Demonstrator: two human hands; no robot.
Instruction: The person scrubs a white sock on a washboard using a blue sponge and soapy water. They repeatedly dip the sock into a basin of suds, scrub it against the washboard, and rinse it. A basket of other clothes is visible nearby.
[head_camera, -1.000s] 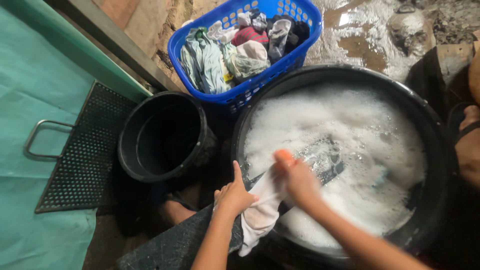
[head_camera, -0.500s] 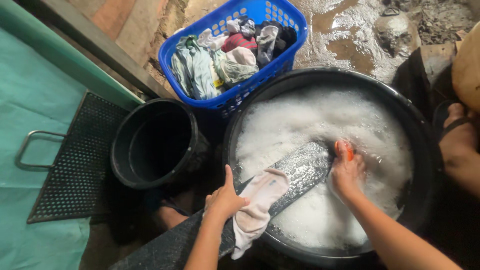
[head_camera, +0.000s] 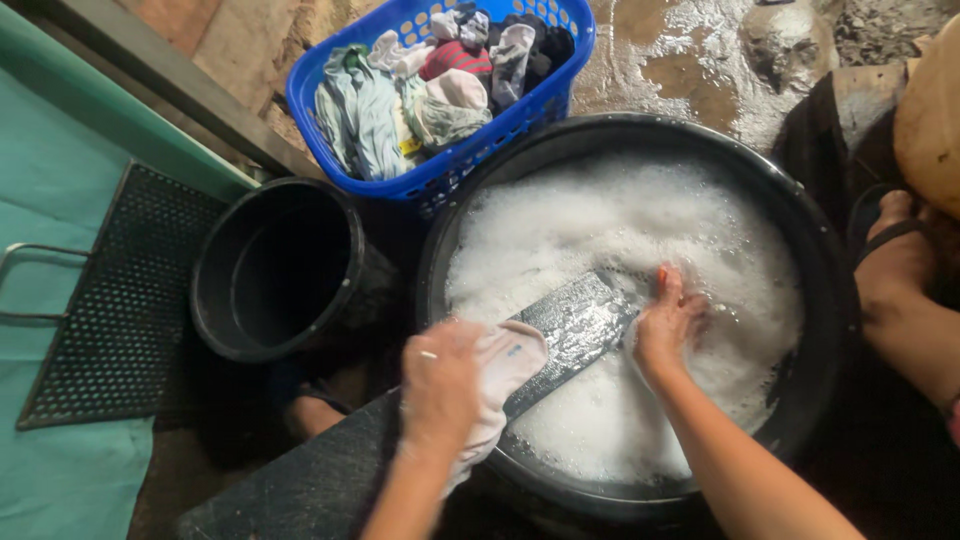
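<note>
A big black tub (head_camera: 820, 260) holds foamy white water. A dark washboard (head_camera: 575, 325) slants from the tub's near rim down into the suds. My left hand (head_camera: 440, 385) presses a small white cloth (head_camera: 510, 360) flat against the board's upper part. My right hand (head_camera: 668, 322) is dipped in the foam just right of the board's lower end; something orange shows at its fingertips, and I cannot tell whether it grips anything.
A blue laundry basket (head_camera: 330, 75) full of mixed clothes stands behind the tub. An empty black bucket (head_camera: 275, 270) sits to the left, beside a black mesh rack (head_camera: 110, 300) on a green surface. A sandalled foot (head_camera: 895, 255) rests at the right.
My right hand has slid from the cloth on the board down into the suds at the right. My left hand has moved onto the white cloth and covers more of it.
</note>
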